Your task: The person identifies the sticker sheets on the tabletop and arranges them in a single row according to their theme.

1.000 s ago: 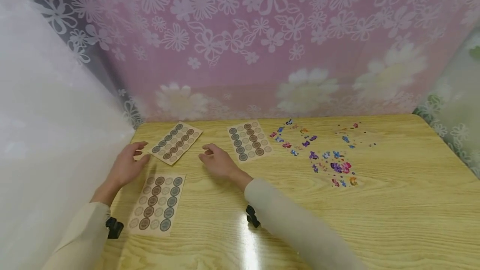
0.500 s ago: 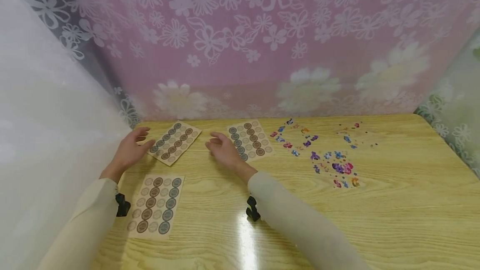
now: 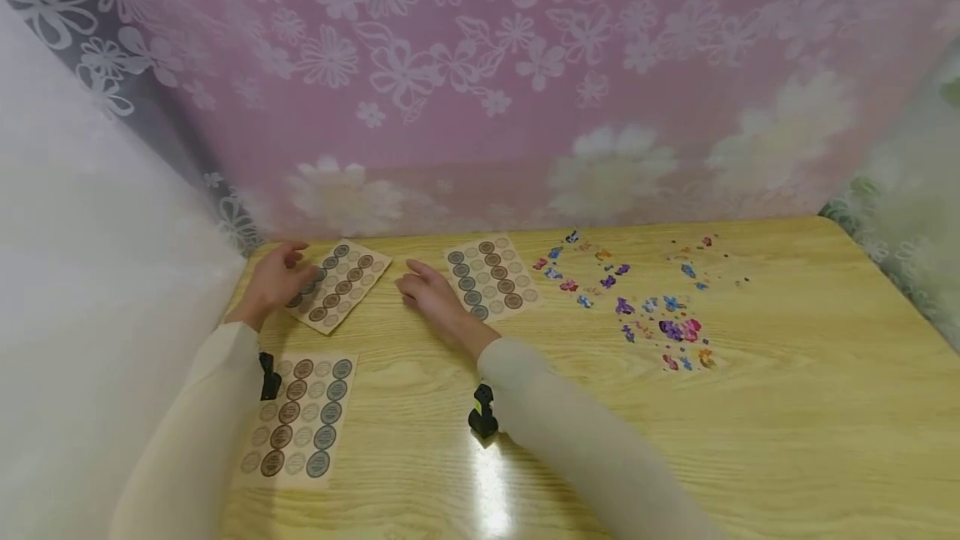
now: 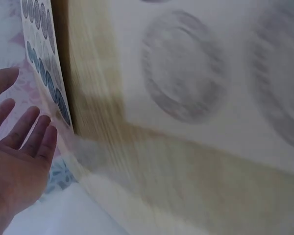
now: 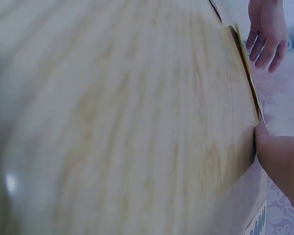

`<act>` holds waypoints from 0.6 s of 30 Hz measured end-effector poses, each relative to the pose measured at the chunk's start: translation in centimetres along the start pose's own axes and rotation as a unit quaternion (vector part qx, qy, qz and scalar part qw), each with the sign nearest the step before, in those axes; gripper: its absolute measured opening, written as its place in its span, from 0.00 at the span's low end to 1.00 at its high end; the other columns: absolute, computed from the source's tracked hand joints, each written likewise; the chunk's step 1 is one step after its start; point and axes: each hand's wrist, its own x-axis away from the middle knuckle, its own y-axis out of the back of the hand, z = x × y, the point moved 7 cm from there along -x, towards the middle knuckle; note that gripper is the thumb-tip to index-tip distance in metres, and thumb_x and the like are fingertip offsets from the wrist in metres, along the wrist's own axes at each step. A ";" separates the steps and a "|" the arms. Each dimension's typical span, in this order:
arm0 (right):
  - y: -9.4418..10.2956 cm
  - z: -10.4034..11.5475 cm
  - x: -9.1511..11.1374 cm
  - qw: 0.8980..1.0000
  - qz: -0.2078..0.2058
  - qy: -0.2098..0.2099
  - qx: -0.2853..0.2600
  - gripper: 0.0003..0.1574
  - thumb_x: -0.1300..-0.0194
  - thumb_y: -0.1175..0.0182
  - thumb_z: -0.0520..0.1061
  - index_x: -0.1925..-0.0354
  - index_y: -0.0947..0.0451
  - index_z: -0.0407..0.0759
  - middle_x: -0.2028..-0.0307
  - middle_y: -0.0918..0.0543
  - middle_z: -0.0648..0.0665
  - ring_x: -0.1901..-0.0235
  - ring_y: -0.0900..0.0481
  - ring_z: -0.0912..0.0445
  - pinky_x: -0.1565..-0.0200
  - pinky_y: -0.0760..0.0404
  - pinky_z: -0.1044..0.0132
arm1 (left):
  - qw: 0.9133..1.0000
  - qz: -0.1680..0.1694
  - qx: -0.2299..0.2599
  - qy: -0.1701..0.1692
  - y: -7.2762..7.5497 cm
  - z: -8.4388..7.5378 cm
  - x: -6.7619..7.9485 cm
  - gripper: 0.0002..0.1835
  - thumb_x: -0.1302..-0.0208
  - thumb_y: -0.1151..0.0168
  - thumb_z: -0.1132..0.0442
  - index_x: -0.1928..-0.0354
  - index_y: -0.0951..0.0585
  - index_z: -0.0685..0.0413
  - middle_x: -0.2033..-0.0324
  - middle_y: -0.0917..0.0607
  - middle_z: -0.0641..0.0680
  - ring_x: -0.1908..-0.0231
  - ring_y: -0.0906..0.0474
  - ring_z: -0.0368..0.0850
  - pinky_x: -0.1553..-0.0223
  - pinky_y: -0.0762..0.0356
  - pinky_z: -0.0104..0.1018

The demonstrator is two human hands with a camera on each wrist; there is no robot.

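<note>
At the back left of the table lies a tan sheet of round stickers (image 3: 348, 283), with rows of brown, grey-blue and pale circles. My left hand (image 3: 277, 280) is over its left edge, fingers loosely extended; the left wrist view shows the palm of this hand (image 4: 22, 161) holding nothing. My right hand (image 3: 437, 300) hovers or rests between that sheet and a second sticker sheet (image 3: 501, 283), its fingers slightly bent and nothing seen in them. In the right wrist view, only the thumb side of the right hand (image 5: 281, 159) shows; its other fingers are hidden.
A third sticker sheet (image 3: 302, 415) lies at the front left, partly under my left sleeve (image 3: 202, 415). Small colourful flower stickers (image 3: 678, 330) are spread over the table's (image 3: 817, 415) right half. A pink flowered curtain (image 3: 465, 148) hangs along the back edge.
My left hand has moved forward and right, from beside the back-left sheet to over its edge. My right hand went slightly right and forward, then back left as the view shifted.
</note>
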 end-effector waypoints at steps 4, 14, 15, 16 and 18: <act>-0.5 -0.2 -0.5 1.000 0.009 -0.012 -0.003 0.39 0.28 0.49 0.42 0.26 0.53 0.40 0.30 0.43 0.37 0.33 0.40 0.51 0.40 0.33 0.62 | 1.000 0.002 -0.026 -0.006 -0.5 -0.7 -1.3 0.33 0.32 0.43 0.57 0.33 0.39 0.70 0.42 0.33 0.76 0.41 0.37 0.71 0.45 0.38 0.63; -1.3 -0.6 -1.4 0.999 0.015 -0.035 -0.030 0.38 0.27 0.51 0.40 0.26 0.55 0.35 0.29 0.46 0.37 0.32 0.43 0.50 0.38 0.36 0.63 | 0.999 0.028 -0.042 0.013 -1.6 -0.8 -2.7 0.24 0.35 0.37 0.56 0.53 0.26 0.74 0.64 0.23 0.70 0.65 0.26 0.64 0.60 0.28 0.55; -1.3 -0.5 -1.4 0.999 0.016 -0.037 -0.030 0.38 0.27 0.51 0.40 0.26 0.55 0.35 0.29 0.46 0.38 0.32 0.43 0.50 0.38 0.36 0.63 | 0.999 0.026 -0.041 0.009 -1.6 -1.0 -2.7 0.19 0.36 0.37 0.56 0.65 0.26 0.70 0.74 0.25 0.64 0.74 0.29 0.59 0.67 0.29 0.50; -1.2 -0.4 -1.4 0.999 0.017 -0.038 -0.030 0.38 0.27 0.52 0.40 0.26 0.55 0.35 0.29 0.46 0.38 0.32 0.43 0.50 0.38 0.36 0.63 | 0.999 0.026 -0.039 0.003 -1.6 -1.1 -2.9 0.18 0.36 0.37 0.57 0.74 0.29 0.64 0.81 0.31 0.58 0.80 0.35 0.53 0.72 0.33 0.46; -1.1 -0.3 -1.6 0.999 0.018 -0.037 -0.030 0.38 0.27 0.52 0.40 0.27 0.55 0.34 0.29 0.45 0.37 0.32 0.43 0.49 0.38 0.36 0.63 | 0.999 0.028 -0.034 0.001 -1.8 -1.4 -3.2 0.25 0.36 0.36 0.58 0.81 0.41 0.54 0.86 0.45 0.49 0.84 0.48 0.45 0.75 0.42 0.42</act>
